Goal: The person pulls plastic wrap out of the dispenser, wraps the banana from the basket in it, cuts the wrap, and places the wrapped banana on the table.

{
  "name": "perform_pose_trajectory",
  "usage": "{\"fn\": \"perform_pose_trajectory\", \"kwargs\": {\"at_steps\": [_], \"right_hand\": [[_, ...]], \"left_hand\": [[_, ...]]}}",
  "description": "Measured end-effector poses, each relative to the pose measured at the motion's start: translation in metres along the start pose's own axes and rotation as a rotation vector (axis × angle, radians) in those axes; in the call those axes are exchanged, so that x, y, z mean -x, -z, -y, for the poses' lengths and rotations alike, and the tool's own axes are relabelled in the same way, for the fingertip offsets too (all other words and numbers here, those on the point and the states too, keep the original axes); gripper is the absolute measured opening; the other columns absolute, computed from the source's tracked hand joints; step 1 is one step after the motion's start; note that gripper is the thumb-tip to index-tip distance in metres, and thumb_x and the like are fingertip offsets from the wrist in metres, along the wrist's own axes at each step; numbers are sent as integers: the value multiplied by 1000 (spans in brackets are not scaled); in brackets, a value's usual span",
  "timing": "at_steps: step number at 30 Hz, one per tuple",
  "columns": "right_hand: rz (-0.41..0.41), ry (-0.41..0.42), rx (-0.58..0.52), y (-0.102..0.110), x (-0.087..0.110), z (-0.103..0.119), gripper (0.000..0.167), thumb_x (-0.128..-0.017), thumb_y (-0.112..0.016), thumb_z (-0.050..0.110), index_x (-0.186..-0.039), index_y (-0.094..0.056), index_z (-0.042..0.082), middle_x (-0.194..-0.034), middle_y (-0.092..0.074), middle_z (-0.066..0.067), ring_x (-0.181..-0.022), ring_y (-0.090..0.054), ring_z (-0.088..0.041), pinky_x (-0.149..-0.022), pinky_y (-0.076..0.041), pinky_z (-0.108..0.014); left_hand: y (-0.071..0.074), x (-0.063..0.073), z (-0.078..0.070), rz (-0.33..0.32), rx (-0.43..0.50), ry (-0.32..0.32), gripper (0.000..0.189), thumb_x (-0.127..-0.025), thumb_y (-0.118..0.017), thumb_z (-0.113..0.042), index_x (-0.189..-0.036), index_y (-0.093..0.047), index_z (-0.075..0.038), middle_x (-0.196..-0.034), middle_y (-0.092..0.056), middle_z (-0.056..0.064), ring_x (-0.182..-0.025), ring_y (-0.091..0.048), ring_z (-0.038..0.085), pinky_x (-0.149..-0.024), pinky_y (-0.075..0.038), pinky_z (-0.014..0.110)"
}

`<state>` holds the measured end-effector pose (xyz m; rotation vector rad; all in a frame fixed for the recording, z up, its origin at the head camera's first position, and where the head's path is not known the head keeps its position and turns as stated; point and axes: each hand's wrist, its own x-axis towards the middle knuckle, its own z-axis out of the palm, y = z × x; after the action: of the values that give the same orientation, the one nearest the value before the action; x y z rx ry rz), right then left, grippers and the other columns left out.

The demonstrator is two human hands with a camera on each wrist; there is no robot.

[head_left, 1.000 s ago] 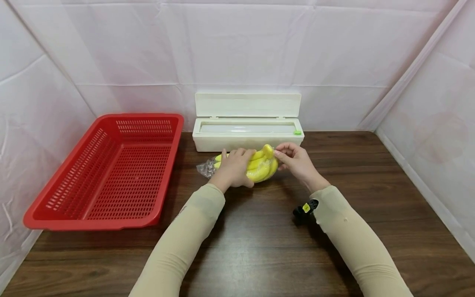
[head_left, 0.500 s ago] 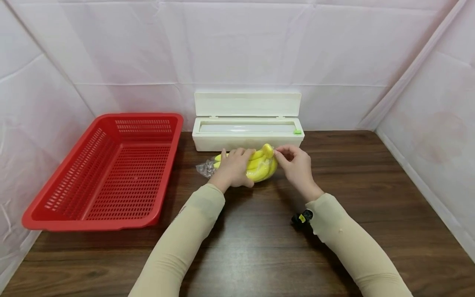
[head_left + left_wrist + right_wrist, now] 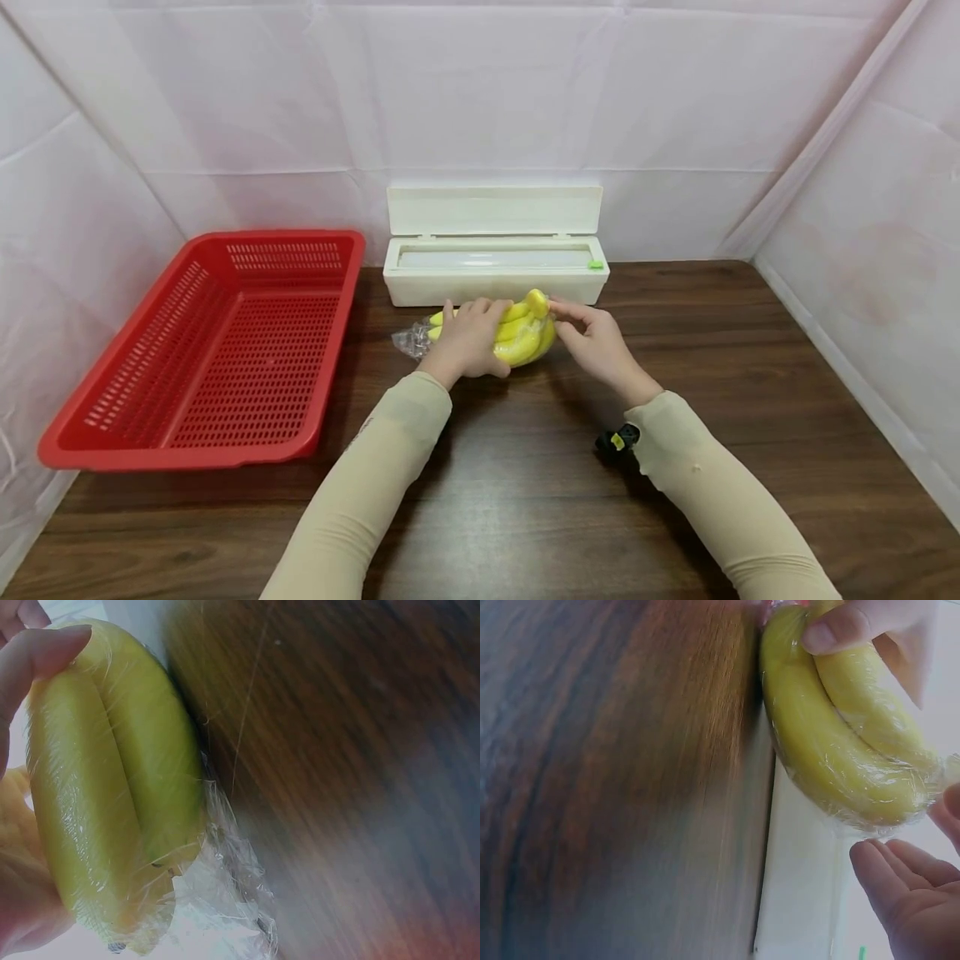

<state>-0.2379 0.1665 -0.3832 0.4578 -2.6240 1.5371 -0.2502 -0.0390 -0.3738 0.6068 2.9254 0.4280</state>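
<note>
A bunch of yellow bananas [image 3: 521,340] wrapped in cling film lies on the table, its stem end up and to the right. My left hand [image 3: 468,340] grips it from above, the thumb [image 3: 52,651] on the near side. Crumpled film [image 3: 411,341] gathers past the banana tips at the left. At the stem end, my right hand [image 3: 600,346] touches the film with a fairly straight forefinger; its thumb stands a little apart. Film clings tightly over the bananas [image 3: 832,742] in the right wrist view.
Behind the bananas stands a white cling film dispenser [image 3: 495,290], its lid raised, with a green slider [image 3: 595,265] at the right. A red slotted basket [image 3: 176,458] sits at the left. White cloth walls [image 3: 480,92] border the brown table [image 3: 495,500].
The right hand's forefinger and thumb, pinched at the film by the stem half a second ago, have parted, and the forefinger has straightened. My left hand keeps its grip. The view shifts slightly.
</note>
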Motion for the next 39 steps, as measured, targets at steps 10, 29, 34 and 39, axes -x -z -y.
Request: {"fn": "perform_pose_trajectory", "kwargs": {"at_steps": [10,29,34,39], "right_hand": [[47,-81,-28,2,-2,2,37,-93,-50,6,-130,-55,6,-135,-53,-10,-98,-57,-16,-68,-44,-14],[20,12,128,-4,14,14,45,-93,-49,10,-138,-47,15,-130,-58,-12,-59,-50,-10,-50,-39,-21],[31,76,131,-4,16,16,61,-92,-48,6,-149,-28,17,-133,-53,-18,-46,-45,-7,-45,-38,-20],[61,76,133,-2,16,18,62,-90,-47,3,-147,-32,23,-132,-53,-22,-36,-23,-4,-39,-32,-22]], "left_hand": [[1,1,1,-4,0,-3,95,-71,-80,-38,-148,-28,-21,-145,-38,9,-136,-33,32,-113,-5,62],[4,1,4,10,46,-1,97,-68,-83,-37,-148,-29,-21,-146,-38,10,-137,-32,33,-113,-8,62],[4,0,3,18,48,0,98,-68,-83,-36,-148,-29,-21,-147,-38,9,-138,-31,32,-113,-7,61],[5,0,2,20,34,-4,98,-67,-83,-36,-148,-29,-22,-147,-38,9,-138,-31,31,-113,-7,61]]}}
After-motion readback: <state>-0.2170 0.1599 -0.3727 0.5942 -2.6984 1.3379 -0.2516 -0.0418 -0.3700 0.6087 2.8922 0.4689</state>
